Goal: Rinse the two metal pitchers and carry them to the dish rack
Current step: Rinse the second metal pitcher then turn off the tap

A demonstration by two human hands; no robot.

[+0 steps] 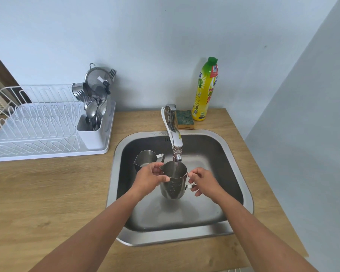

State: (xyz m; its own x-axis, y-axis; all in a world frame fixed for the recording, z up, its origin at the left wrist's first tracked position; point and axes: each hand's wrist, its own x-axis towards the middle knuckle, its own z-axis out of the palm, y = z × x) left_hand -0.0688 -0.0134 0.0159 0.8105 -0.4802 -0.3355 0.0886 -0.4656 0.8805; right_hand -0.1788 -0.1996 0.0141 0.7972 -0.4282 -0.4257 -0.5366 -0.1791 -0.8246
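Observation:
A metal pitcher [173,185] is held upright under the running tap [175,138], and water streams into its mouth. My left hand [148,178] grips its rim and left side by the spout. My right hand [203,180] holds its handle on the right. A second metal pitcher [145,158] stands upright in the sink [232,173] at the back left, partly behind my left hand. The white dish rack [39,126] sits on the counter to the left.
The rack's cutlery holder [94,118] is full of spoons, forks and a strainer. A sponge [184,118] and a yellow dish soap bottle [205,91] stand behind the sink. The wooden counter [47,193] runs left; a wall closes in on the right.

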